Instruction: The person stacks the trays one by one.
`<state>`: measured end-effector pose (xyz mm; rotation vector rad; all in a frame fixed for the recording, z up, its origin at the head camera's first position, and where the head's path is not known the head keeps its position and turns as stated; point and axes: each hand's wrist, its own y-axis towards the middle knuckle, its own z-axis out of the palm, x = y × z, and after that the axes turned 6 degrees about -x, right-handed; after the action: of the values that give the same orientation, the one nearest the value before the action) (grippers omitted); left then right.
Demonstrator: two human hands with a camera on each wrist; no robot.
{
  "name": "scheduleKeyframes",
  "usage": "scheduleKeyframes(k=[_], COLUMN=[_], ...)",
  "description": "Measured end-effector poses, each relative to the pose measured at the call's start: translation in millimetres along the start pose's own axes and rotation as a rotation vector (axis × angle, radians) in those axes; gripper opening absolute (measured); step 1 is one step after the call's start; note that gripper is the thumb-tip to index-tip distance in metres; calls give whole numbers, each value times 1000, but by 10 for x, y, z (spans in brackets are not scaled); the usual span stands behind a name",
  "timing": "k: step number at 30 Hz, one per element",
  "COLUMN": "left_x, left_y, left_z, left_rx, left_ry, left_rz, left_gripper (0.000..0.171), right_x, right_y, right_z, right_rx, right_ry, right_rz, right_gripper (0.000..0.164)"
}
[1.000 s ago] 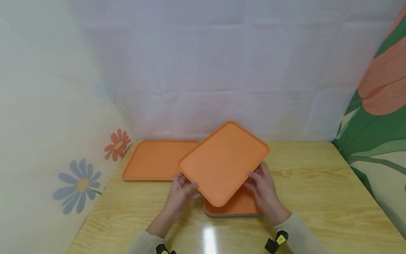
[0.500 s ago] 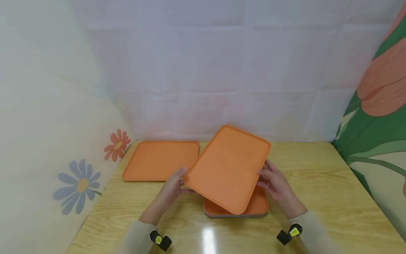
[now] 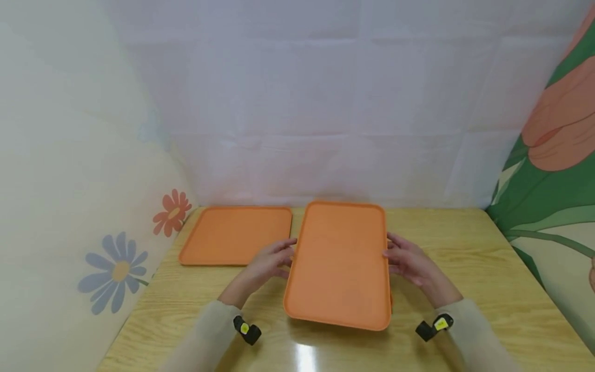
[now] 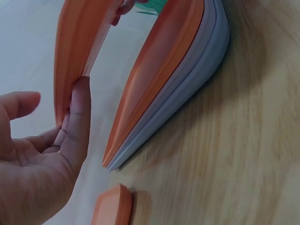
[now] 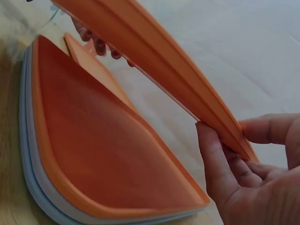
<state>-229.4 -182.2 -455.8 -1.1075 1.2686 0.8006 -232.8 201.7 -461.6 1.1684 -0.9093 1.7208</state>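
An orange rectangular tray (image 3: 344, 268) with a low raised rim is held in the air at mid-table, its long sides running front to back. My right hand (image 3: 416, 263) pinches its right edge, thumb on the rim and fingers underneath. At the left edge, fingers of my left hand (image 3: 267, 263) touch the tray's side and underside, while the left thumb (image 4: 21, 104) stands apart from it. Beneath is a stack of trays, an orange one (image 5: 93, 140) on top of grey and bluish ones (image 4: 206, 70); in the head view the held tray hides nearly all of it.
Another orange tray (image 3: 239, 235) lies flat on the wooden table (image 3: 465, 268) at the back left. A white sheet (image 3: 297, 103) hangs behind the table, and flower-patterned walls (image 3: 558, 196) close in both sides.
The held tray has turned counterclockwise from a diagonal to lengthwise and come nearer the front, covering the stack. My right hand has shifted right; my left thumb has come off the tray.
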Motion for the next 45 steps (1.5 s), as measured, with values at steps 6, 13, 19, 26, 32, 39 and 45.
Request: scheduleKeyframes(k=[6,13,19,26,32,39,45], left_x=[60,77,106,112,57,30,14], left_y=[50,130,227,298,327,360,387], left_z=[75,146,215,259,274,287,294], left_rx=[7,-36,-83,-160,-176,-173,-172], left_ry=[27,38,124,281,424,526,586], left_rz=[0,4,20,13,-17,-47,-47], left_gripper=[59,56,55,58,58,56,54], right_x=[-2,32,45,-48,-95,-85,-77], right_y=[38,114,181,272,327,379,413], right_z=[-76,-48,-28,-51,-23,34,46], right_rx=[-5,-199,-249,-272,-302,-353,-372], right_ry=[-56,-185,-256,-307,-360,-489,-556], right_rz=[7,74,83,72,84,99,87], right_gripper=[81,71,66,63,61,57,56])
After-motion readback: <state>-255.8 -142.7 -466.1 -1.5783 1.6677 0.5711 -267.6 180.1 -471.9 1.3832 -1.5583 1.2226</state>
